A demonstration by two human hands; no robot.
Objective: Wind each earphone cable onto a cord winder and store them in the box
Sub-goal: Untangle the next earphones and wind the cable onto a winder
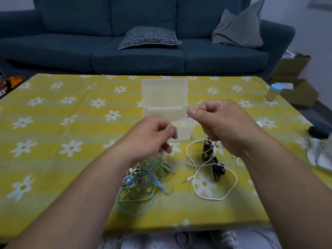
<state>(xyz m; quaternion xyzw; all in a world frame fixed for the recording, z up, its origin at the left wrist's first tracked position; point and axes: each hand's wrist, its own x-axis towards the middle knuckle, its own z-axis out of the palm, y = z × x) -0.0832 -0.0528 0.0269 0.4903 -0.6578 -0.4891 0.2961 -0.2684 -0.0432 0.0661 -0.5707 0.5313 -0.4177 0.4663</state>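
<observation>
Winding the white earphone cable (197, 169)
My right grip (221, 123) pinches its end above the tabletop (53, 123), before the open box (164, 97). My left grip (152, 135) is curled, contents unclear. Best feed the slack evenly under light tension.

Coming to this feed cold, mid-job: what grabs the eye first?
Two hands hover mid-table in front of the open box: the right hand pinches a thin strand, apparently the white cable, while the left hand is curled, its hold unclear. Below them, green and blue cables lie tangled left of the white cable's loops on the yellow daisy tablecloth.
</observation>
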